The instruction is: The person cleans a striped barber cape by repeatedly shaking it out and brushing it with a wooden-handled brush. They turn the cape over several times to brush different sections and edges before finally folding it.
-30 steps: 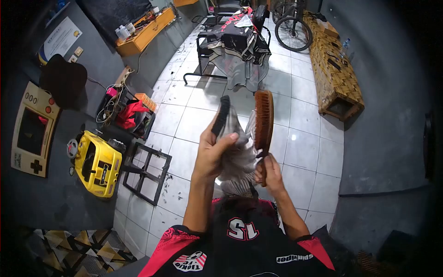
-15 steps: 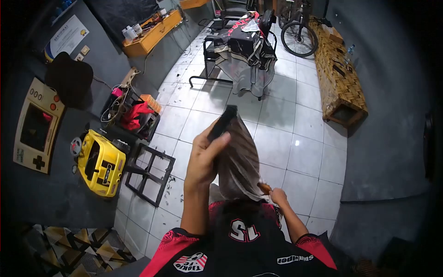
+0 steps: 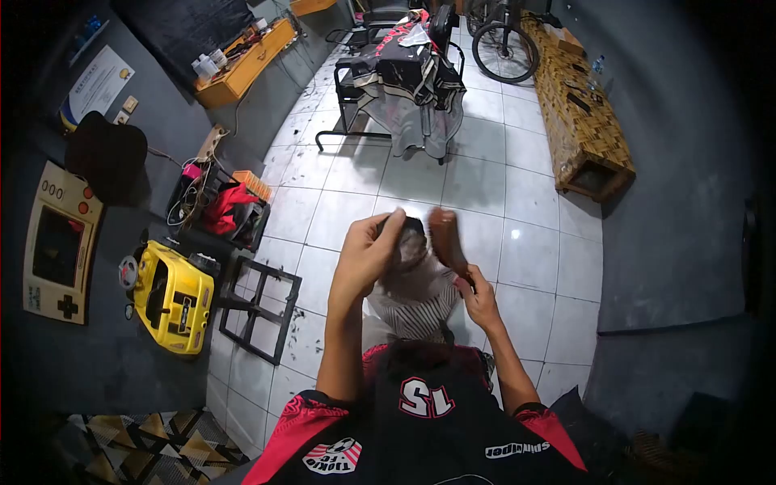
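My left hand (image 3: 365, 257) is closed on the black band at the top of a sheer grey barber cape (image 3: 412, 284). The cloth hangs down towards my lap, and its lower part shows dark stripes. In my right hand (image 3: 480, 301) is a brown wooden brush (image 3: 446, 236), gripped by its handle, with its head pointing up and away from me. The brush head is close beside the cape's right edge, slightly smeared by motion.
Ahead stands a barber chair (image 3: 343, 101) draped with dark and grey cloth. A woven bench (image 3: 578, 121) runs along the right wall, near a bicycle (image 3: 505, 52). To the left are a yellow toy car (image 3: 174, 295) and a black metal frame (image 3: 263, 311). Dark clippings dot the tiles.
My right hand has risen with the brush from low by my lap to beside the cape. The left hand has lowered slightly, and the cape's cloth has bunched. The view has shifted a little.
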### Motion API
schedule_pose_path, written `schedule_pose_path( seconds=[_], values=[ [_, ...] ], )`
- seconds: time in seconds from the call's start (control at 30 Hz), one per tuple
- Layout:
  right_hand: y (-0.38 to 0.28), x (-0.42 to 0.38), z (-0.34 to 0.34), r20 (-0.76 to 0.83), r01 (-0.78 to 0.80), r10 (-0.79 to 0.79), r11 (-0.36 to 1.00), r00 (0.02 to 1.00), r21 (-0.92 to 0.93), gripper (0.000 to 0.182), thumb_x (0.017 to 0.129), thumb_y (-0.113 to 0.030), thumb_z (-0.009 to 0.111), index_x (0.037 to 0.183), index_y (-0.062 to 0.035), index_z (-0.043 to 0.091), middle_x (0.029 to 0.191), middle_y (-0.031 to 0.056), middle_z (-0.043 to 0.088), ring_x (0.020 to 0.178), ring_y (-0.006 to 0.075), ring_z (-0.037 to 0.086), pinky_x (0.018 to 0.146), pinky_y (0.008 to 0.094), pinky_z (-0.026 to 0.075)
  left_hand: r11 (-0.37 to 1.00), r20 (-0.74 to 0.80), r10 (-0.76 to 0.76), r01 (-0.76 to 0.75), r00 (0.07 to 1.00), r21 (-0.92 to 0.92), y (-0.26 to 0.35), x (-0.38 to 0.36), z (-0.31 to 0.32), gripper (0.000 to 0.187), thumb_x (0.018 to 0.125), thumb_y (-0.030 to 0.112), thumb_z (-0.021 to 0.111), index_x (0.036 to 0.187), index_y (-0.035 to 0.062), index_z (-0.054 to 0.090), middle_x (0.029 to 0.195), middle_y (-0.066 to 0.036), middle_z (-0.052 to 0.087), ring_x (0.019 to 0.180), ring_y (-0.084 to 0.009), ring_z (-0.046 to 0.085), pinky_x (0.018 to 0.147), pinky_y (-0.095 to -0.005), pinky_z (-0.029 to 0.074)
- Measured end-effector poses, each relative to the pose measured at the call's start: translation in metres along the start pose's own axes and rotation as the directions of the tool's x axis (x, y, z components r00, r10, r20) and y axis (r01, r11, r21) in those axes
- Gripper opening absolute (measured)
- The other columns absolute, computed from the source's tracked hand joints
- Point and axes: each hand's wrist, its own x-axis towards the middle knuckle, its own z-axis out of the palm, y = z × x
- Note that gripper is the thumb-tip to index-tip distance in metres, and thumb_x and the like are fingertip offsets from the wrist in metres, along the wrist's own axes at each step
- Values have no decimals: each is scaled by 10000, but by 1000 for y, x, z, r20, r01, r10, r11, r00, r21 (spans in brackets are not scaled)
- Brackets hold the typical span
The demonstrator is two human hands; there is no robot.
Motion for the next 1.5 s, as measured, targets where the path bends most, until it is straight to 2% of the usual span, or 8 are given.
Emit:
schedule_pose_path(
  seconds=[0.4, 0.57, 0.8, 1.03, 1.17, 1.33, 1.43, 1.5],
  values=[
    [-65, 49, 11, -76, 385, -383, 861, 921, 333, 209, 778, 51, 565, 975, -2, 525, 886, 67, 506, 783, 142, 513, 721, 242, 414, 985, 427, 4, 70, 904, -156, 49, -12, -13, 383, 906, 220, 516, 1115, -101, 530, 1043, -140, 609, 921, -161, 591, 818, -277, 474],
    [16, 43, 31, 164, 471, -442, 841, 882, -267, 153, 709, -12, 641, 833, -16, 551, 775, 128, 530, 737, 301, 515, 661, 355, 420, 920, 305, 201, -72, 931, -386, 65, -19, -31, 440, 904, 265, 522, 1185, -73, 498, 1115, -138, 585, 997, -184, 577, 881, -305, 454],
    [149, -23, -5, 458, 360, 177, 405, 871, -841, 312, 751, -412, 635, 714, -104, 602, 659, 65, 545, 735, 251, 527, 713, 387, 331, 812, 42, 379, -311, 924, -494, 74, -17, -61, 382, 930, 270, 468, 1148, -38, 528, 1098, -131, 603, 976, -197, 595, 850, -317, 469],
    [24, 22, -18, 182, 461, -423, 828, 887, -319, 313, 724, -361, 691, 739, -71, 572, 671, 52, 522, 694, 241, 495, 673, 347, 351, 973, 248, 59, -1, 967, -230, 51, -11, -52, 370, 912, 216, 515, 1141, -74, 543, 1063, -118, 612, 929, -151, 583, 842, -280, 455],
    [-47, 53, 11, -185, 453, -431, 885, 883, 102, 299, 681, -199, 733, 802, -21, 526, 699, 83, 495, 719, 245, 493, 692, 338, 386, 954, 341, -38, 136, 939, -268, 52, -19, -31, 381, 904, 225, 517, 1109, -96, 543, 1010, -155, 625, 881, -175, 620, 771, -282, 503],
    [-8, 66, 40, -47, 636, -657, 743, 752, -211, 304, 717, -307, 703, 808, -52, 565, 751, 70, 547, 761, 273, 537, 733, 379, 380, 927, 309, 87, 37, 947, -374, 78, -46, -26, 406, 909, 213, 503, 1151, -114, 501, 1048, -175, 607, 894, -182, 617, 792, -277, 493],
    [99, 45, 45, 277, 377, -266, 766, 923, -521, 326, 753, -300, 640, 900, -10, 616, 926, 133, 617, 861, 342, 562, 817, 422, 387, 903, 244, 248, -133, 938, -408, 86, -60, -31, 425, 925, 238, 482, 1192, -92, 482, 1131, -160, 571, 1001, -184, 572, 884, -290, 443],
    [162, 13, 38, 162, 103, -21, 852, 987, -513, 367, 730, -354, 648, 890, -24, 645, 894, 140, 638, 848, 354, 581, 811, 437, 399, 878, 195, 326, -220, 925, -426, 86, -64, -42, 454, 922, 260, 483, 1206, -93, 467, 1154, -154, 560, 1012, -182, 567, 897, -291, 433]
  ],
)
